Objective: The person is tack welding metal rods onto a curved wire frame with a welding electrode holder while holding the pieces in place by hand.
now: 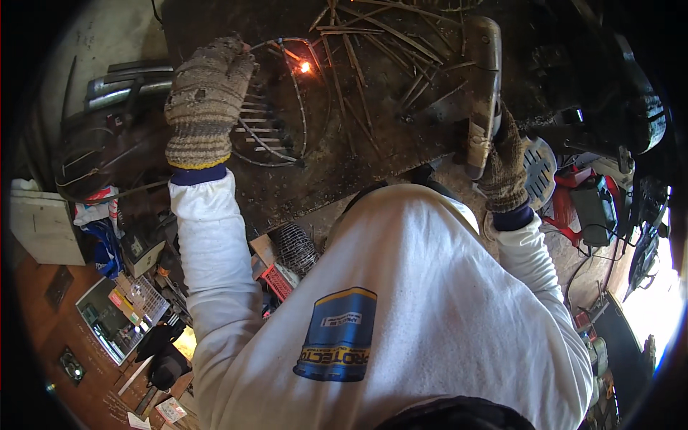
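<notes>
In a knitted, sooty glove, my left hand (209, 100) is closed at the upper left of a bent metal-rod frame (301, 107), its fingertips on the rod. The frame has a rounded outline, and a row of short crossbars (259, 130) lies beside my wrist. A bright orange glowing spot (305, 67) sits on the frame's upper part, with a reddish rod leading to it. My gloved right hand (505, 168) is closed at a long, curved grey-brown piece (482, 100), seen edge-on, perhaps a hand-held welding shield. That piece hides part of the fingers.
Several thin metal rods (365, 64) lie scattered over the dark worktable (279, 197). A coil of wire mesh (296, 247) is below its near edge. Dark machinery (631, 93) stands at the right, near red and grey items (591, 204). Cluttered goods (136, 308) fill the lower left.
</notes>
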A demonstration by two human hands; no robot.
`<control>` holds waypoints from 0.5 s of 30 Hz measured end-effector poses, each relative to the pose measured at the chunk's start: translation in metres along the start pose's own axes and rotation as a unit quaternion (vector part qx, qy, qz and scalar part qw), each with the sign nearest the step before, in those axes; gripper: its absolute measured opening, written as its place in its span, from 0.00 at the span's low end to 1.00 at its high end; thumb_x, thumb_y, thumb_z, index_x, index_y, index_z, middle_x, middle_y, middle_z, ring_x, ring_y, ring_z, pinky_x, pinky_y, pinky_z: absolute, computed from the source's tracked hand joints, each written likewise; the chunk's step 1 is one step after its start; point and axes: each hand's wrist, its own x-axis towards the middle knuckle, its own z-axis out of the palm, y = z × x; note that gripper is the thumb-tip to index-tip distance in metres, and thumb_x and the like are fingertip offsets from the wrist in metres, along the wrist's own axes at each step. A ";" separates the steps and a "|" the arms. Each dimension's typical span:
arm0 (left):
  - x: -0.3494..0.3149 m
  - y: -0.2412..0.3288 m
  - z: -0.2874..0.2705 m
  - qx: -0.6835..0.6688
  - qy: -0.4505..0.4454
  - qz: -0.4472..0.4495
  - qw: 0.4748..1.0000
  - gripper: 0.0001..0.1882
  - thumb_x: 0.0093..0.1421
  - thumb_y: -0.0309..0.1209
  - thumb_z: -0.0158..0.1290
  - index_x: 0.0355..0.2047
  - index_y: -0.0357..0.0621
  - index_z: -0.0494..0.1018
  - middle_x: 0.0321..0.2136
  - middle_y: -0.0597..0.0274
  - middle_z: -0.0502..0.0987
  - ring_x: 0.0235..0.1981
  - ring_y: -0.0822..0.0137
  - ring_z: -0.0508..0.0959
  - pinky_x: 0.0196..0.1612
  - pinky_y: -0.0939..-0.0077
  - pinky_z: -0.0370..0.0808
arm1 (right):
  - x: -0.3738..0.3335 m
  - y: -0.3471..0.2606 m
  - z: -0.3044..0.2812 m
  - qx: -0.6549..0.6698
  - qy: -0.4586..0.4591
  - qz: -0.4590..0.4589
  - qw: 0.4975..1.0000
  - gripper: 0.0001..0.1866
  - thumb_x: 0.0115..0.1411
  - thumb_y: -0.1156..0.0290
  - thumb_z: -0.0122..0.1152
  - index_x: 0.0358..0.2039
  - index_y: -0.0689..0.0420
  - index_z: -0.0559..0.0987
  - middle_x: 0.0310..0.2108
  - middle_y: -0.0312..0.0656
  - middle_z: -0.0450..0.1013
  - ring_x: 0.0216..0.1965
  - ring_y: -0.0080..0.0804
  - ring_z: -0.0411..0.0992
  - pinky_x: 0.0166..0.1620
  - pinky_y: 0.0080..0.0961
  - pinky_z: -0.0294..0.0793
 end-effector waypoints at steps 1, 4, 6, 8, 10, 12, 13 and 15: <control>0.000 0.002 0.002 0.014 0.003 0.009 1.000 0.17 0.60 0.39 0.55 0.47 0.46 0.77 0.44 0.56 0.80 0.47 0.54 0.79 0.51 0.62 0.74 | 0.001 -0.005 0.001 0.003 -0.002 -0.001 1.000 0.28 0.60 0.65 0.67 0.57 0.59 0.69 0.49 0.44 0.75 0.48 0.29 0.74 0.52 0.27 0.72; -0.002 0.001 0.013 0.050 0.012 0.034 0.998 0.16 0.61 0.40 0.54 0.46 0.47 0.78 0.44 0.56 0.80 0.46 0.54 0.78 0.51 0.61 0.74 | 0.006 -0.004 0.000 -0.031 0.018 0.005 0.999 0.26 0.61 0.65 0.65 0.56 0.60 0.70 0.45 0.42 0.76 0.44 0.29 0.75 0.49 0.27 0.74; -0.001 0.002 0.018 0.067 0.017 0.051 0.996 0.16 0.62 0.41 0.53 0.46 0.48 0.78 0.44 0.56 0.80 0.46 0.54 0.78 0.51 0.61 0.74 | 0.007 0.000 0.000 -0.018 0.018 0.015 1.000 0.26 0.60 0.65 0.65 0.56 0.59 0.70 0.45 0.42 0.76 0.44 0.29 0.75 0.49 0.28 0.74; 0.000 0.005 0.020 0.054 0.012 0.058 0.997 0.16 0.63 0.42 0.52 0.45 0.48 0.78 0.44 0.56 0.80 0.46 0.54 0.78 0.51 0.61 0.74 | 0.009 0.003 -0.001 -0.006 0.021 0.027 0.999 0.26 0.60 0.65 0.65 0.56 0.59 0.70 0.45 0.42 0.76 0.44 0.29 0.75 0.49 0.28 0.74; 0.001 0.007 0.017 0.055 0.001 0.051 0.997 0.16 0.63 0.42 0.52 0.45 0.48 0.78 0.44 0.57 0.80 0.46 0.54 0.78 0.51 0.61 0.74 | 0.010 0.003 -0.002 -0.026 0.013 0.026 0.999 0.26 0.61 0.65 0.65 0.57 0.59 0.70 0.46 0.42 0.75 0.45 0.30 0.75 0.50 0.28 0.74; 0.002 0.010 0.018 0.053 -0.010 0.046 0.997 0.16 0.63 0.42 0.52 0.45 0.48 0.78 0.44 0.57 0.80 0.46 0.54 0.78 0.51 0.61 0.74 | 0.009 0.003 0.000 -0.003 0.016 0.035 0.999 0.27 0.60 0.65 0.65 0.57 0.59 0.69 0.46 0.43 0.75 0.45 0.30 0.75 0.50 0.28 0.74; 0.003 0.012 0.020 0.058 -0.005 0.047 0.997 0.16 0.63 0.42 0.52 0.45 0.48 0.78 0.43 0.56 0.80 0.45 0.54 0.79 0.50 0.61 0.74 | 0.008 0.002 0.000 0.018 0.020 0.042 0.999 0.27 0.60 0.64 0.65 0.57 0.59 0.69 0.47 0.43 0.75 0.45 0.30 0.75 0.51 0.28 0.73; 0.004 0.012 0.022 0.064 -0.002 0.049 0.997 0.16 0.63 0.41 0.52 0.45 0.47 0.78 0.42 0.56 0.80 0.44 0.53 0.79 0.49 0.61 0.75 | 0.007 0.000 -0.001 -0.004 0.017 0.046 0.999 0.28 0.60 0.64 0.66 0.58 0.59 0.69 0.47 0.44 0.75 0.46 0.31 0.74 0.51 0.29 0.74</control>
